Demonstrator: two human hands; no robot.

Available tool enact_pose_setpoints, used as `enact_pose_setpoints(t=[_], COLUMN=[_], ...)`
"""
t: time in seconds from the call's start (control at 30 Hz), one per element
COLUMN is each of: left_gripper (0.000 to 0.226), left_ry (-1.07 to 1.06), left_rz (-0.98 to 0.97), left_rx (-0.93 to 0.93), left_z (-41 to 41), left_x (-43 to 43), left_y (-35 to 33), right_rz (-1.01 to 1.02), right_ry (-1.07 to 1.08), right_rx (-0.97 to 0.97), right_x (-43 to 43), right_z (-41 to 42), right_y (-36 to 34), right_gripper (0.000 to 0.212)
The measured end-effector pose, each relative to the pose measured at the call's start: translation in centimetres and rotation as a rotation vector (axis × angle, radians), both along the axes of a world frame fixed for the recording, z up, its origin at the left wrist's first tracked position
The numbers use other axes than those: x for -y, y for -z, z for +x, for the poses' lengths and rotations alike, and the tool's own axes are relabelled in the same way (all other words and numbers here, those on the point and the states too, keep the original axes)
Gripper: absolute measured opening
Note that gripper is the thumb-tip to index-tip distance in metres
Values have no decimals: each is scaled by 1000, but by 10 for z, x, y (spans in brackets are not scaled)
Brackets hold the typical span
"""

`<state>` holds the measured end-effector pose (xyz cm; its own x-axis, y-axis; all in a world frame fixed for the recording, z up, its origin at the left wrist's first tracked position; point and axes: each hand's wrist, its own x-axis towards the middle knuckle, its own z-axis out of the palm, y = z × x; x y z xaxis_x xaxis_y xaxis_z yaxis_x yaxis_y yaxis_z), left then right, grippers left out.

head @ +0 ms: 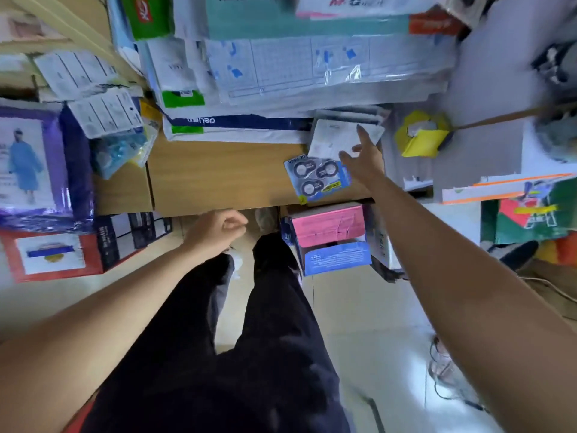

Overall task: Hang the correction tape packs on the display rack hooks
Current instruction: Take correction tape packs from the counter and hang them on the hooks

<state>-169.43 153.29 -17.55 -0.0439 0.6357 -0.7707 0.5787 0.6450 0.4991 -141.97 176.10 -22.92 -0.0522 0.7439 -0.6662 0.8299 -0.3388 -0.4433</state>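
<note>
**Reaching for the tape packs on the wooden shelf**

Looking straight down here. The right hand [363, 157] is stretched out over the wooden shelf [218, 176], fingers spread and loose, not gripping anything. It's sitting right over a white pack [331, 137] that lies face down, with the fingertips at its edge; can't really tell if they're touching it or just above. Just beside the hand, toward the front edge of the shelf, there's a blue correction tape pack [315, 178] lying flat with three round tape units showing through the blister. The white one overlaps its far end.

The left hand [217, 229] hangs lower down in front of the shelf edge, curled into a loose fist, and nothing visible in it.

Behind the packs there's a big messy pile of plastic-wrapped paper stacks [281, 67]. A yellow box [421, 135] sits off to the right of the hand, and a pink and blue carton [331, 239] is on the floor right under the shelf, next to the person's dark trousers [265, 339]
</note>
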Motion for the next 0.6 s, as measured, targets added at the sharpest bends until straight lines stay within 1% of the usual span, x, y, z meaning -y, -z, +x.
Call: enact_pose_setpoints(t=[0.13, 0.17, 0.23, 0.3, 0.33, 0.43, 0.5, 0.6], left_gripper=[14, 13, 13, 16, 17, 19, 20, 23], left_ry=[-30, -34, -39, -32, -30, -19, -3, 17], left_rz=[44, 49, 54, 67, 76, 101, 119, 126], left_rx=[5, 13, 19, 15, 9, -14, -38, -82], left_z=[13, 16, 23, 31, 34, 43, 48, 56], left_x=[-22, -28, -40, -53, -61, -86, -101, -118], left_y=[29, 35, 49, 65, 74, 101, 119, 143], right_rz=[32, 65, 152, 254, 311, 394, 343, 234], right_ry=[-72, -78, -19, 99, 166, 383, 566, 907], right_rx=[58, 63, 53, 42, 27, -4, -7, -112], right_x=[-17, -18, -14, -5, 1, 29, 51, 74], right_z=[8, 10, 12, 10, 9, 4, 1, 1], right_y=[35, 41, 50, 51, 51, 49, 57, 75], right_gripper=[78, 76, 64, 49, 45, 41, 34, 17])
